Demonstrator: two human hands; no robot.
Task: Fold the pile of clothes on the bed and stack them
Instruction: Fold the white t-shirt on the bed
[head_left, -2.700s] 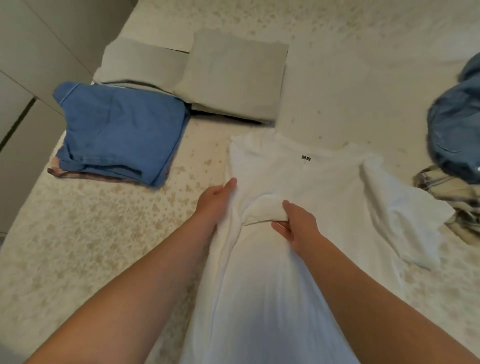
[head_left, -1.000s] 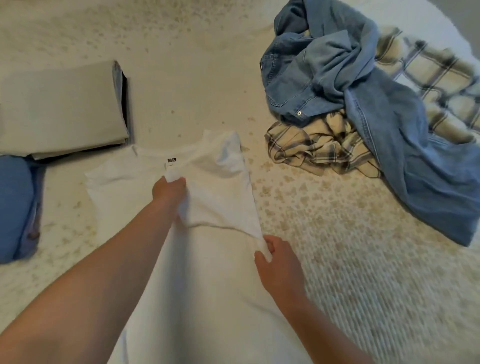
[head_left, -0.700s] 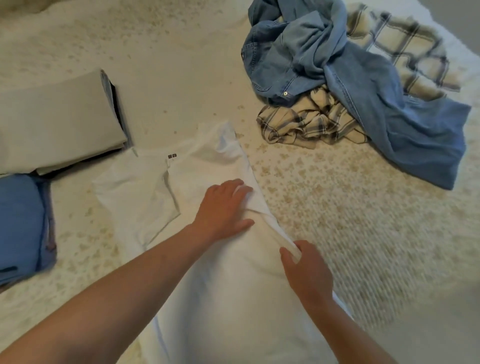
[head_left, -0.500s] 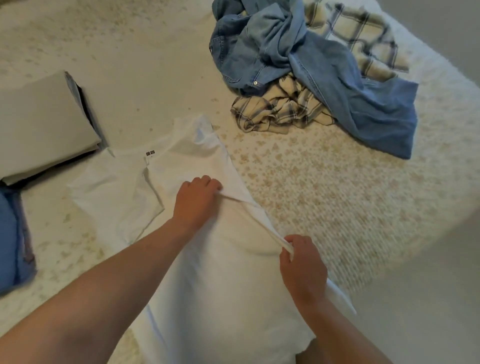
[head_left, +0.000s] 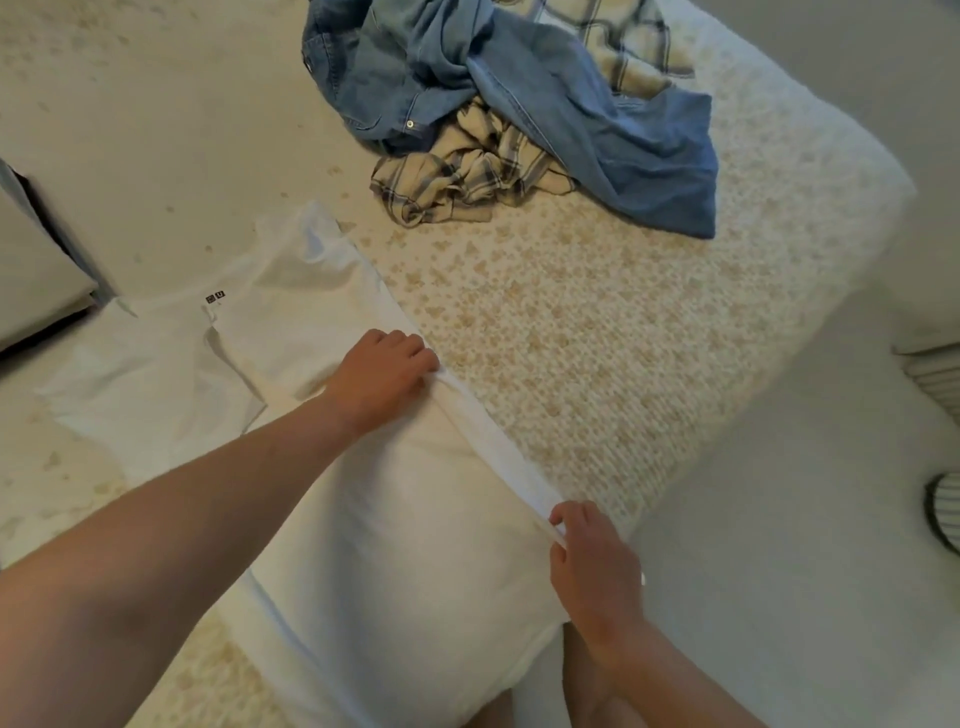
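Note:
A white T-shirt (head_left: 395, 530) lies lengthwise on the bed (head_left: 597, 332), collar and black label at the far end, its hem hanging over the near edge. Both sleeves are folded in over the body. My left hand (head_left: 387, 376) grips the shirt's right-hand fold edge with curled fingers. Lower down, my right hand (head_left: 592, 566) pinches the same edge near the bed's edge. The fabric runs taut between the two hands. An unfolded pile sits at the far right: a blue denim shirt (head_left: 545, 104) over a beige plaid shirt (head_left: 467, 176).
A folded grey garment (head_left: 31, 270) lies at the left edge of view. The bed's right corner drops to a pale floor (head_left: 805, 545). A striped item (head_left: 943, 512) sits on the floor at the far right.
My left hand slid along the fold to the shirt's right edge and took hold of it. My right hand moved down the same edge. The view swung right, losing the blue folded stack.

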